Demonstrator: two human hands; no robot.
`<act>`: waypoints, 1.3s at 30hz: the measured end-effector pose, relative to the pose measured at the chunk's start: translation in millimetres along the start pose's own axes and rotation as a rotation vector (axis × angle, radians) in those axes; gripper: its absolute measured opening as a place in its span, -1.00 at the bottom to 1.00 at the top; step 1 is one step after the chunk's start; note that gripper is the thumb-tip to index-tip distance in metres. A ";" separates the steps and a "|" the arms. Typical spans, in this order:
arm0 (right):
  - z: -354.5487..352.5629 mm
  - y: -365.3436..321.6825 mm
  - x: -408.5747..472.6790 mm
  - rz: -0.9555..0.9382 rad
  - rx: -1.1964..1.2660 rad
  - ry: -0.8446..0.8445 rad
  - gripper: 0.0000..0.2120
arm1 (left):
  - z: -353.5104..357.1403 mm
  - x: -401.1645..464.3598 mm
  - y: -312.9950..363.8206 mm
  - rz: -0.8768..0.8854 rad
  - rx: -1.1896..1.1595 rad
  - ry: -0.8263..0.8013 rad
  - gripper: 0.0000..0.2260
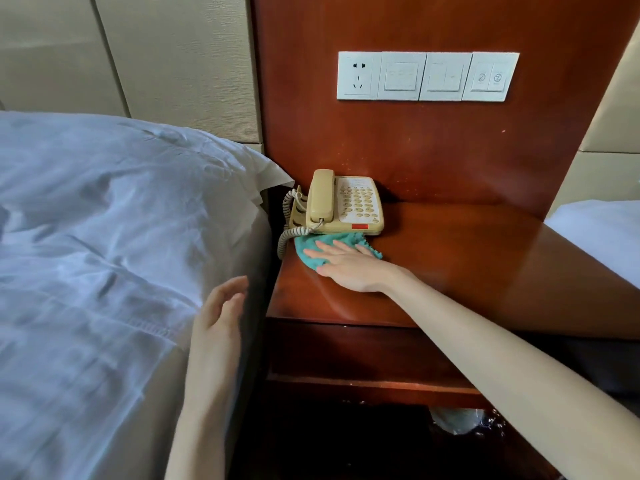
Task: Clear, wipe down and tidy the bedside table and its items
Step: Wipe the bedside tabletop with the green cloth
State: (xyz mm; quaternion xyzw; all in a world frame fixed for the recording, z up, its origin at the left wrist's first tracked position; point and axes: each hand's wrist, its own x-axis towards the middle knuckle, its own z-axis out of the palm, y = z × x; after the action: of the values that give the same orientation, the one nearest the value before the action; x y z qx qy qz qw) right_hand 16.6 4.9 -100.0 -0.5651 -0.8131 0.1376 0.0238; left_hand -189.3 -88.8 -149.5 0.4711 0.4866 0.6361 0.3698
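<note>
A reddish wooden bedside table stands between two beds. At its back left corner sits a beige corded telephone, handset on the cradle. Just in front of the phone lies a teal cloth, and my right hand presses flat on it with straight fingers. My left hand hovers with relaxed fingers beside the edge of the left bed, holding nothing.
The left bed with a white duvet butts against the table. A second bed is at the right. A row of wall switches and a socket sits on the wooden back panel. A shelf below the table holds something pale.
</note>
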 end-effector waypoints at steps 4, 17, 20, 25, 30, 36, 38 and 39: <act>6.0 -23.7 7.8 -0.061 -0.012 -0.006 -0.54 | -7.0 -15.1 -18.2 -0.082 -0.082 -0.008 -0.70; 22.8 -36.3 -67.2 -0.305 0.043 -0.052 -0.58 | -12.0 -23.2 -20.3 -0.060 -0.084 -0.004 -0.69; 23.8 -24.6 -88.5 -0.295 0.034 -0.032 -0.58 | -5.1 -22.9 -20.6 -0.052 -0.023 -0.030 -0.70; 25.2 10.4 -125.4 -0.182 0.008 0.058 -0.58 | 17.7 -26.7 -8.5 0.063 0.164 -0.061 -0.72; 22.6 58.1 -165.4 -0.043 -0.016 0.126 -0.59 | 53.1 -33.1 8.1 0.322 0.493 -0.092 -0.73; 11.3 121.7 -211.5 0.182 0.044 0.226 -0.60 | 101.4 -41.0 15.4 0.503 0.757 -0.188 -0.76; 8.3 142.5 -224.4 0.247 0.049 0.251 -0.59 | 118.7 -43.6 17.0 0.555 0.817 -0.223 -0.76; 6.8 153.0 -230.0 0.280 0.044 0.259 -0.59 | 128.0 -44.9 18.3 0.569 0.834 -0.248 -0.77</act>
State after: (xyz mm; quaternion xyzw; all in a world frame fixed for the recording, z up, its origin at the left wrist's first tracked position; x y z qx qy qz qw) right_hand 237.7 -159.9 -118.0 -0.6851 -0.7134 0.0833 0.1212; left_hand -54.1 -100.5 -132.0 0.7639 0.5039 0.4028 0.0179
